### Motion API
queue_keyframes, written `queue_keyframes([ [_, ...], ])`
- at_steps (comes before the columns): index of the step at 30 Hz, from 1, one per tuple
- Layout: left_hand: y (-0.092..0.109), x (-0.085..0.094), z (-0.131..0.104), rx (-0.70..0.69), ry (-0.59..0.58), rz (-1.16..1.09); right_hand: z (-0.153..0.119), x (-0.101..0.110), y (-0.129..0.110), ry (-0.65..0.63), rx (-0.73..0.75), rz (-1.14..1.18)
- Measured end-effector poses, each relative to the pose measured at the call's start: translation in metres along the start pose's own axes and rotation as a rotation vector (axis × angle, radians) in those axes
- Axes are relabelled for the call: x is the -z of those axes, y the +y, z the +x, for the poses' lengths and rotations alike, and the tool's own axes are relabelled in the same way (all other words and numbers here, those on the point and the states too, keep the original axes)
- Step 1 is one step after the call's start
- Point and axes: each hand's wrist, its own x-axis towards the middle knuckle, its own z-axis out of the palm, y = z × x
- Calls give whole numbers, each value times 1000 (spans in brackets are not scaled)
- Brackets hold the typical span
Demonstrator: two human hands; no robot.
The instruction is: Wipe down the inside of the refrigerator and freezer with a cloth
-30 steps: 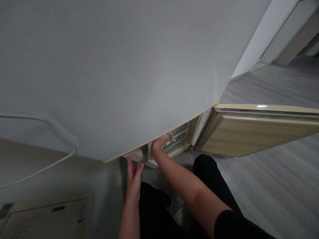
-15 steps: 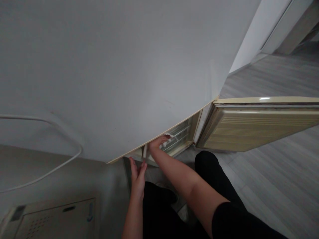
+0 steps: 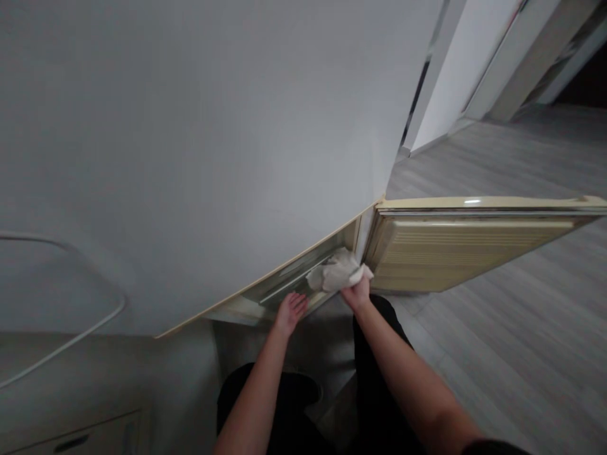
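A crumpled white cloth [image 3: 337, 272] is gripped in my right hand [image 3: 356, 293], just in front of the cabinet opening near its hinge side. My left hand [image 3: 291, 311] is at the front edge of the opening, left of the cloth, with its fingers apart and nothing in them. Inside the opening, a glass-like shelf [image 3: 275, 291] with a pale edge shows behind both hands. The cream door [image 3: 474, 249] with ribbed inner side stands swung out to the right.
The cabinet's large grey top [image 3: 213, 126] fills the upper left. A white cable [image 3: 90, 330] hangs at the far left, above a beige panel [image 3: 90, 436]. My knees are below the opening; grey wood-look floor [image 3: 512, 328] lies right.
My right hand has come out of the opening and right, with the cloth now in full view. My left hand has moved right and up to the opening. The view has shifted.
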Motion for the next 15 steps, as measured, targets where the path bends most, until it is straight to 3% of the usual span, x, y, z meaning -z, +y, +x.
queue_keyframes([
  [1,3,-12,12,-13,34,-29,-17,19,4,-62,-93,123],
  [3,7,-33,32,-47,89,-95,-51,52,11,31,-158,225],
  [6,6,-55,50,-90,129,-197,-85,80,13,-32,-341,187],
  [8,3,-64,56,-124,146,-259,-93,85,8,-82,-445,166],
  [11,-10,-68,56,-130,167,-318,-87,83,-1,-63,-435,212],
  [15,-52,-63,43,-39,141,-340,-70,73,-1,-5,-389,225],
])
